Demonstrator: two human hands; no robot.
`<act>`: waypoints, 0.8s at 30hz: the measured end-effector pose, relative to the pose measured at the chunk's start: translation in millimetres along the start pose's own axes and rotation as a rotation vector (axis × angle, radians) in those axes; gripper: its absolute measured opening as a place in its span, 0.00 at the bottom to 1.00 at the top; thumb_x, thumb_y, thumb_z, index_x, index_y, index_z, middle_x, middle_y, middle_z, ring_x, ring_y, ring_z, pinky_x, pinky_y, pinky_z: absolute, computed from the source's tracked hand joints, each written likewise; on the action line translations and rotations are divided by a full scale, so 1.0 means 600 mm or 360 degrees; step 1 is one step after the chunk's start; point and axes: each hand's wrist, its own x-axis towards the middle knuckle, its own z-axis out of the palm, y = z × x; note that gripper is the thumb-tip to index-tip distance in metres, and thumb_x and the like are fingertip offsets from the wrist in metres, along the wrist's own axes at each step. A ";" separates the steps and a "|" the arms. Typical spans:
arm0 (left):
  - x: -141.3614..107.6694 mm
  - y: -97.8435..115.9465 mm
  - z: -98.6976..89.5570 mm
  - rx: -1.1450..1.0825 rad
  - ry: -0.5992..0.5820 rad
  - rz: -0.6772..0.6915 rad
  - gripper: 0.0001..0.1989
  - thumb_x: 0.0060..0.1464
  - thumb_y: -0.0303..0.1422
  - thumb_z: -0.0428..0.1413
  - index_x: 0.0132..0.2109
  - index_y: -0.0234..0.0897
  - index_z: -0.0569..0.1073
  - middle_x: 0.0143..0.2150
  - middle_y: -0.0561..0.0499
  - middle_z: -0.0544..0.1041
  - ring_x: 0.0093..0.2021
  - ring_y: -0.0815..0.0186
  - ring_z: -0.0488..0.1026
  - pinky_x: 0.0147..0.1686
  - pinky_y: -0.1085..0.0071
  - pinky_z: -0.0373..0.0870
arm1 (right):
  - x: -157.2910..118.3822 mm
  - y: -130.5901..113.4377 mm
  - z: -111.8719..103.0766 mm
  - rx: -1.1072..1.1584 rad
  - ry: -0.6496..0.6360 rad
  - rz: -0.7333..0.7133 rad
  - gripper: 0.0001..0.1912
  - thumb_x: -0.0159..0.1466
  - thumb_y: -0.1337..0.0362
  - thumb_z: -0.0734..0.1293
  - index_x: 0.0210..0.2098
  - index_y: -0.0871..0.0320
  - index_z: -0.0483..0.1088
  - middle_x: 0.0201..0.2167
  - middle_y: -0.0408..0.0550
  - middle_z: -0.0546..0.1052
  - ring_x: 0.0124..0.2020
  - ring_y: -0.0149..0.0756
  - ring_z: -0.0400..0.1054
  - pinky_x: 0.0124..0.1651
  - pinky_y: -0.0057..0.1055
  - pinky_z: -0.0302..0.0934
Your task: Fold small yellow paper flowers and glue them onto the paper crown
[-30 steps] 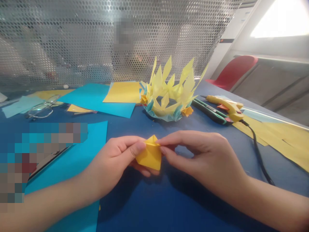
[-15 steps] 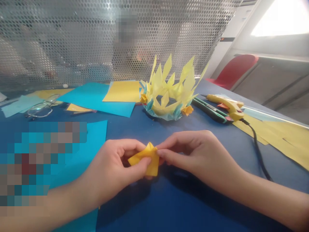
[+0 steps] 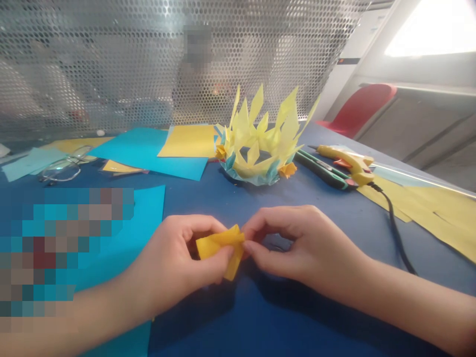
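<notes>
A small folded piece of yellow paper [image 3: 217, 244] is held just above the blue table [image 3: 260, 317] between both hands. My left hand [image 3: 182, 263] pinches its left side with thumb and fingers. My right hand [image 3: 301, 245] pinches its right edge with fingertips. Behind them stands a paper crown [image 3: 260, 144] of yellow spikes with a teal base and small orange flowers.
A yellow glue gun [image 3: 347, 161] with a black cord [image 3: 396, 233] and a dark green tool [image 3: 322, 171] lie at the right. Teal sheets [image 3: 148, 151] and yellow sheets [image 3: 189, 141] lie behind; yellow strips [image 3: 439, 213] at the right. Glasses [image 3: 61, 168] rest far left. A perforated metal screen [image 3: 111, 59] closes the back.
The folded paper has been turned and flattened between my fingers and sits slightly lower. My left thumb now presses over its front; my right fingers have curled closer.
</notes>
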 end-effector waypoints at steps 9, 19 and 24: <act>0.007 -0.004 -0.004 -0.0404 -0.0147 0.0037 0.05 0.55 0.32 0.61 0.32 0.39 0.81 0.24 0.58 0.80 0.23 0.75 0.76 0.24 0.85 0.71 | -0.013 -0.002 -0.001 -0.0384 0.0217 -0.0437 0.08 0.58 0.75 0.66 0.32 0.56 0.73 0.25 0.38 0.79 0.23 0.25 0.71 0.30 0.18 0.66; 0.017 -0.007 -0.010 -0.0690 -0.0277 -0.0045 0.04 0.51 0.31 0.66 0.37 0.43 0.83 0.31 0.57 0.85 0.30 0.71 0.82 0.30 0.83 0.77 | -0.012 0.005 -0.012 -0.0425 0.0227 -0.0693 0.11 0.64 0.75 0.66 0.37 0.54 0.77 0.35 0.44 0.80 0.34 0.26 0.76 0.40 0.17 0.69; 0.013 -0.005 -0.012 -0.0664 -0.0286 -0.0027 0.06 0.56 0.36 0.62 0.36 0.40 0.82 0.29 0.54 0.85 0.29 0.71 0.82 0.29 0.84 0.76 | -0.013 -0.002 -0.013 -0.0372 0.0190 -0.0655 0.11 0.63 0.77 0.66 0.38 0.55 0.76 0.35 0.45 0.80 0.34 0.27 0.75 0.40 0.18 0.69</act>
